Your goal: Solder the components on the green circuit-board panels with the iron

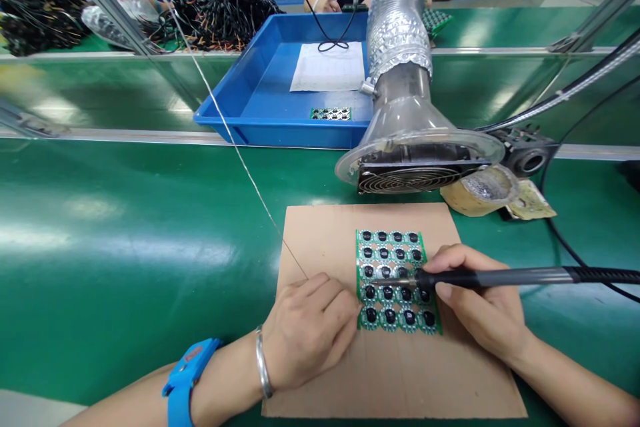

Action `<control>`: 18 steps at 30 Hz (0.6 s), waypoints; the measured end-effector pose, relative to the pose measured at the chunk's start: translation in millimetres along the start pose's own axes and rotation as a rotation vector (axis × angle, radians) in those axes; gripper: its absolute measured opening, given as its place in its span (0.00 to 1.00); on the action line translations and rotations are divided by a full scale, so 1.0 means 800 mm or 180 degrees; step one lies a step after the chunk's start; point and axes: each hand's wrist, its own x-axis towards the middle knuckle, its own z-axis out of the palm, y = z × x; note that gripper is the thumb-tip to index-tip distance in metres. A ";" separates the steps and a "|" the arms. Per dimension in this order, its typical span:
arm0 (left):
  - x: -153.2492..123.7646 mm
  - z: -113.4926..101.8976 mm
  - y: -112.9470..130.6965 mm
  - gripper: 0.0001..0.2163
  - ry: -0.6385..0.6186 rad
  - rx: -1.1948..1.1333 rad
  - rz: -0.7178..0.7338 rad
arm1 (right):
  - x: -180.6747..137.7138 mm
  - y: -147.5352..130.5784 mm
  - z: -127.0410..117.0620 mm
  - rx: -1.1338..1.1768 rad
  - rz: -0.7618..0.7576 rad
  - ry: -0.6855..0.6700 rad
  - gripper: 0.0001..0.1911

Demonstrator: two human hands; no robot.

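Note:
A green circuit board panel (395, 280) with rows of round black parts lies on a brown cardboard sheet (390, 373). My right hand (480, 307) is closed around a black soldering iron (500, 276); its tip rests over the panel's middle rows. My left hand (310, 330) lies curled at the panel's left edge and pinches a thin solder wire (240, 153) that runs up and away to the far left. A blue wrist strap and a metal bangle sit on my left wrist.
A clear fume hood with a fan (415, 160) on a silver duct hangs just behind the cardboard. A blue tray (240, 100) behind holds paper and another small panel (331, 113). Black cable bundles (220, 0) and another person's hand (323, 3) are across the line.

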 end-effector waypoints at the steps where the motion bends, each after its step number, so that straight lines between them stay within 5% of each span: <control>1: 0.000 0.001 0.000 0.04 -0.0003 -0.0007 0.0000 | 0.001 -0.002 0.000 -0.0043 -0.0021 -0.0008 0.07; 13: 0.005 -0.006 0.003 0.05 0.0119 0.0018 -0.0002 | -0.004 0.003 -0.002 0.0770 -0.0083 0.0143 0.05; 18: -0.005 -0.018 0.013 0.02 0.0333 -0.0247 0.0065 | -0.008 -0.018 0.008 -0.0093 -0.0631 -0.0390 0.14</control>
